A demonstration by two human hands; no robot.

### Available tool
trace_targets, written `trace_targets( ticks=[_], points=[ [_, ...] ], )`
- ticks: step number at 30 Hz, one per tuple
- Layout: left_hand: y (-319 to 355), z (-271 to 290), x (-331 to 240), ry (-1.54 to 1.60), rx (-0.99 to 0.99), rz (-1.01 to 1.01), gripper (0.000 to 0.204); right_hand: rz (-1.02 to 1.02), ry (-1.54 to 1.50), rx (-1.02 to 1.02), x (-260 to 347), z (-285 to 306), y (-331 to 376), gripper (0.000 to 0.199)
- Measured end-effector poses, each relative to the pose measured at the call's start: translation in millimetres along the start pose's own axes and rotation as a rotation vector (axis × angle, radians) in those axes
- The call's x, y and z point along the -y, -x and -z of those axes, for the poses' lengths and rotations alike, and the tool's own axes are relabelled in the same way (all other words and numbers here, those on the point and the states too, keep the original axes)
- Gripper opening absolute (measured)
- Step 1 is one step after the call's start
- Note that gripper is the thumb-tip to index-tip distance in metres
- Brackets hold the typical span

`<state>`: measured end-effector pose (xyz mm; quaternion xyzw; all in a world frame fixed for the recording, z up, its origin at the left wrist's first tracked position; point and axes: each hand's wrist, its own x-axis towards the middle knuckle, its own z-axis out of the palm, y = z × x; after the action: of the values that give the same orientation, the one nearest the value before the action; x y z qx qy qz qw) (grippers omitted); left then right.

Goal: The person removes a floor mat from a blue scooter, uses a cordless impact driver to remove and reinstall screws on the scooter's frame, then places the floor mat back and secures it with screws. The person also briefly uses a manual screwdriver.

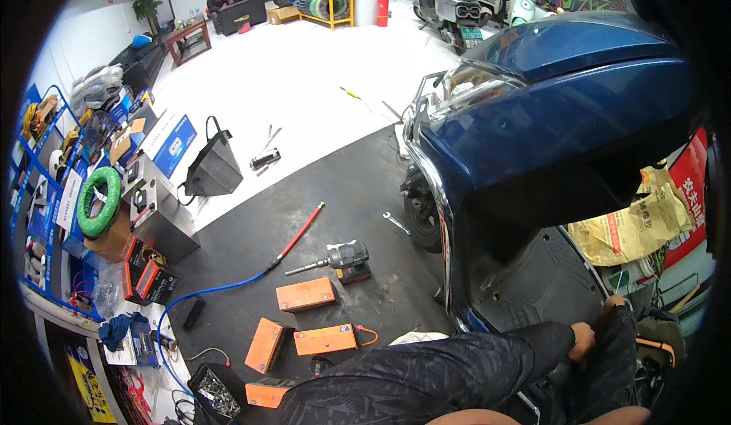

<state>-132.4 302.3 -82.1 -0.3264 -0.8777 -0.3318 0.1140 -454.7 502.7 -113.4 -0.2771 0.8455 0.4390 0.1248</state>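
At the lower right, both my dark-sleeved arms reach to a dark blue scooter. My left hand is curled downward just behind the black ridged footboard. Whatever its closed fingers hold is hidden below it. Slightly farther and to the right, my right hand is by the footboard's right rear edge. Only its back shows, so its fingers cannot be made out. Close to the right forearm is an opening in the scooter body with an orange-edged part.
Left of the scooter, a dark mat bears an impact wrench, several orange batteries, a blue air hose, a spanner and a bin of small metal parts. A yellow sack lies beyond the footboard.
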Motion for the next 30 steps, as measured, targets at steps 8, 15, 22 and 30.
trace_targets(
  ticks=[8, 15, 22, 30],
  points=[
    [-2.8, -24.4, 14.9, 0.055, -0.173, -0.097, 0.048, -0.406, -0.605, -0.238, 65.8, 15.9, 13.0, 0.038],
    [-3.8, -27.2, 16.1, 0.254, -0.278, -0.068, 0.052, -0.453, -0.679, -0.312, 84.0, 21.0, 24.6, 0.045],
    [-9.5, -32.8, 19.0, 0.205, -0.261, -0.089, 0.052, -0.474, -0.772, -0.307, 79.3, 18.5, 28.7, 0.051],
    [-13.2, -30.8, 9.5, 0.241, -0.397, -0.144, 0.040, -0.374, -0.649, -0.235, 70.7, 8.2, 14.2, 0.057]
  ],
)
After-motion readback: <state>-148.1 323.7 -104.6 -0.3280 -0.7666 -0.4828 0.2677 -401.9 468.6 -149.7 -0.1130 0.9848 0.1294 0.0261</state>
